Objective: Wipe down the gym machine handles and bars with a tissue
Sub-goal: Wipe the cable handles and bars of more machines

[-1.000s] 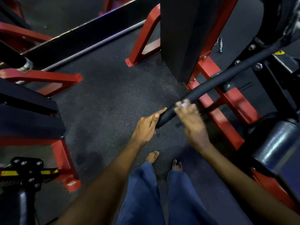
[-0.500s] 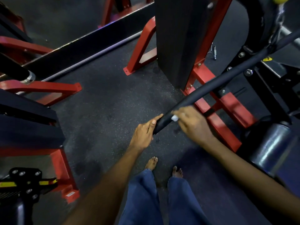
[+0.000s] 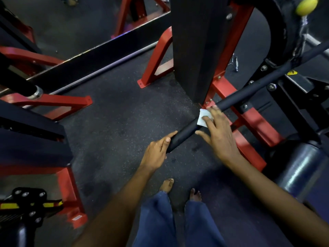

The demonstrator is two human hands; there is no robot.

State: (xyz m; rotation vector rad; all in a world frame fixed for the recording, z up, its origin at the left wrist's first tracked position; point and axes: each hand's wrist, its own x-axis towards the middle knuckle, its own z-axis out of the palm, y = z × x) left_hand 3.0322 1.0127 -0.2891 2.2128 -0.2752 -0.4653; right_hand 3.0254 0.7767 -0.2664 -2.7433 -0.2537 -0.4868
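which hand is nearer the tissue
Right. The right hand presses the tissue onto the black bar with its fingers on top of it. The left hand holds the bar's near end, down the bar from the tissue and not touching it.

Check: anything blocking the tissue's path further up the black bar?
Nothing visible right ahead. The right hand presses the tissue on the black bar; the stretch beyond is bare up to the bolted bracket. The left hand grips the near end, behind the tissue.
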